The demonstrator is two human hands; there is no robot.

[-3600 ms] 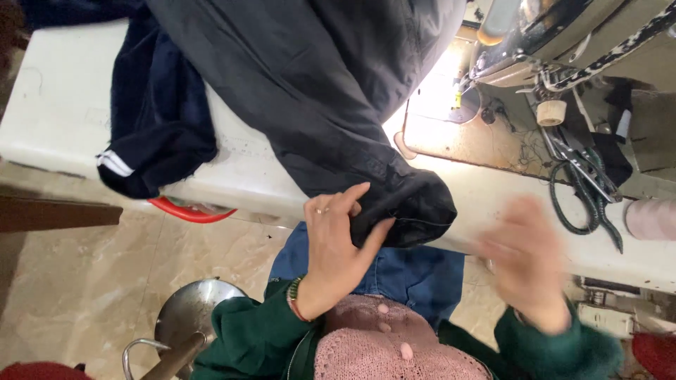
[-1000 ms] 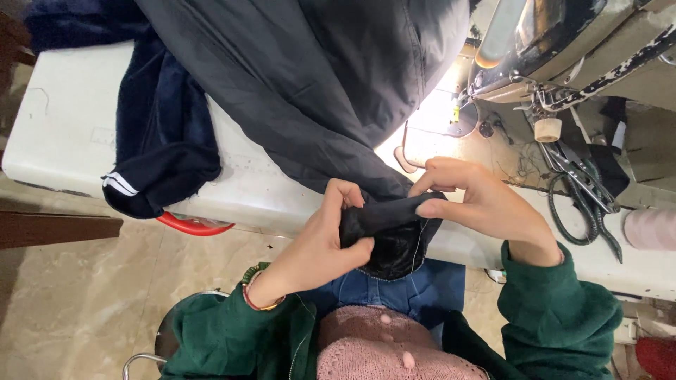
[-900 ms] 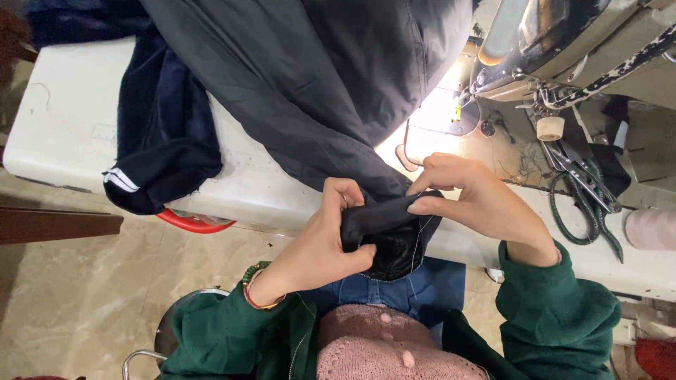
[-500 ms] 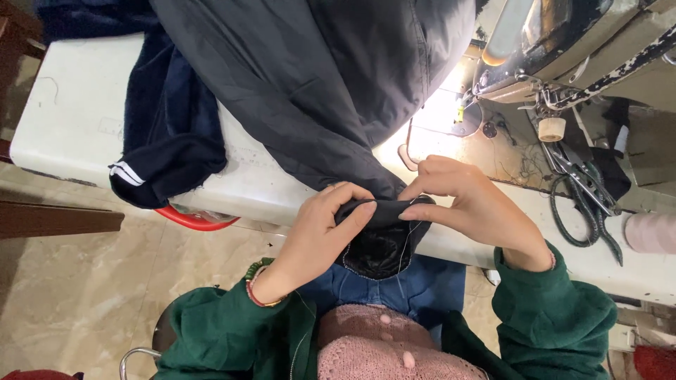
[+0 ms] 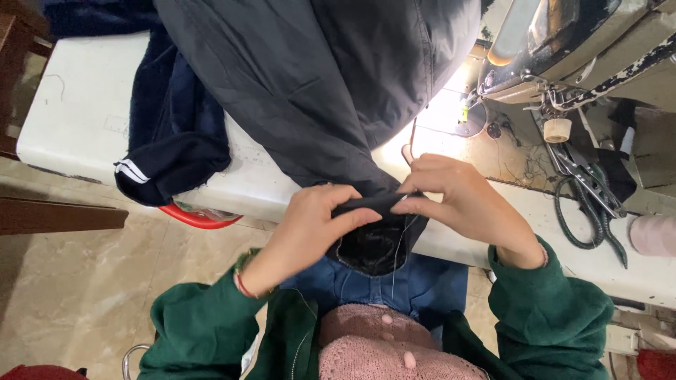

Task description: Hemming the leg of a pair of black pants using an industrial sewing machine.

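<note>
A large dark grey jacket (image 5: pixel 317 77) lies across the white sewing table (image 5: pixel 77 105), one sleeve hanging over the front edge. Its cuff (image 5: pixel 373 239) is held open at the table edge. My left hand (image 5: pixel 310 225) pinches the cuff's upper edge from the left. My right hand (image 5: pixel 458 204) pinches the same edge from the right, fingertips almost meeting the left thumb. A thin thread hangs down from the cuff. Both arms are in green sleeves.
A navy garment (image 5: pixel 169 155) with white stripes droops off the table at left. The sewing machine (image 5: pixel 563 42) stands at the upper right, with green-handled scissors (image 5: pixel 584 204) and a pale thread spool (image 5: pixel 651 236) beside it. A red rim (image 5: pixel 197 218) shows under the table.
My right hand came in from the right and joined the left on the cuff. Both hands have since flattened and pulled the cuff's edge into a straight line between them.
</note>
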